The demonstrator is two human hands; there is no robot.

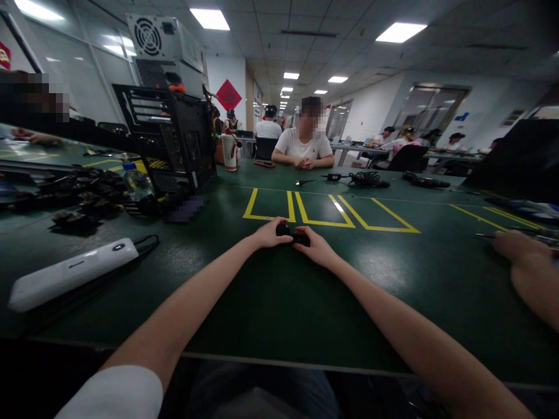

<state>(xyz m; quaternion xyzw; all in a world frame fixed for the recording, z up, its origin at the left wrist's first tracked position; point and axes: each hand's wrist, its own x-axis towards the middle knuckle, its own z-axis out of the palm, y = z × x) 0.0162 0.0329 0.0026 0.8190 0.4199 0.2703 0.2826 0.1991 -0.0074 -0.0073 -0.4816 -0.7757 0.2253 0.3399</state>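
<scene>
Green table (279,314): front edge nearest the body, both forearms reaching forward over it.
Left hand (268,234): curled narrow, thumb and fingers pinching the left part of the black thing (283,229).
Right hand (318,249): curled narrow too, gripping the right part.
Black thing position: between the two hands, roughly straight ahead of the body; both touch it, neither hand clearly nearer.
Long axis: seems to run crosswise, hand to hand, right end a bit lower in view; fingers cover much of it, can't tell if one piece or two.
White box (74,273): on the table, left, well apart from the left hand.
Yellow tape (327,224): just beyond the hands.
Black cable (369,179): farther, past the tape, off to the right.
Person (303,145): across the table, forearms resting on it.
</scene>
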